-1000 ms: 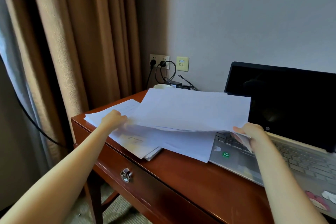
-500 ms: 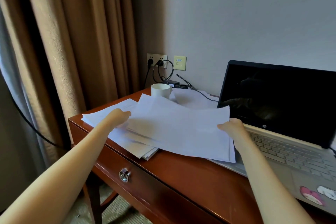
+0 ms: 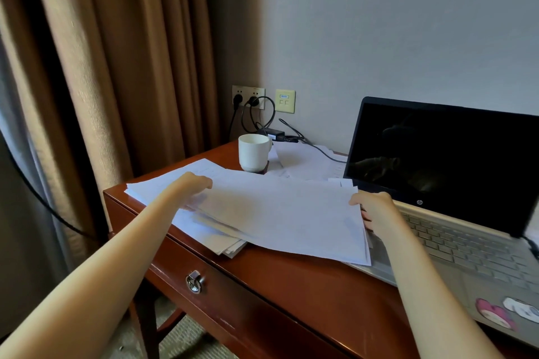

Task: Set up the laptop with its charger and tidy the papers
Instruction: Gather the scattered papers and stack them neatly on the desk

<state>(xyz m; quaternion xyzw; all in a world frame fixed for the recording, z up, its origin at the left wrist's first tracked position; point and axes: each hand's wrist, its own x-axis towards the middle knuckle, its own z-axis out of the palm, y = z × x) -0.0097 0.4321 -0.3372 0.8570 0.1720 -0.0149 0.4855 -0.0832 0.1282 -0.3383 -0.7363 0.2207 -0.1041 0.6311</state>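
Observation:
A loose stack of white papers lies on the wooden desk, its right edge overlapping the open silver laptop. My left hand grips the stack's left side. My right hand holds its right edge over the keyboard, fingers tucked under the sheets. The laptop's screen is dark. The black charger brick sits at the back of the desk, plugged into the wall socket, and its cable runs toward the laptop. More papers lie behind, under the cable.
A white mug stands on a coaster just behind the paper stack. Brown curtains hang at the left beside the desk. A drawer with a metal ring pull faces me. Stickers mark the laptop's palm rest.
The top sheets, lifted a second ago, have come down flat onto the stack. My right hand moved left with them, uncovering the mug, charger and rear papers.

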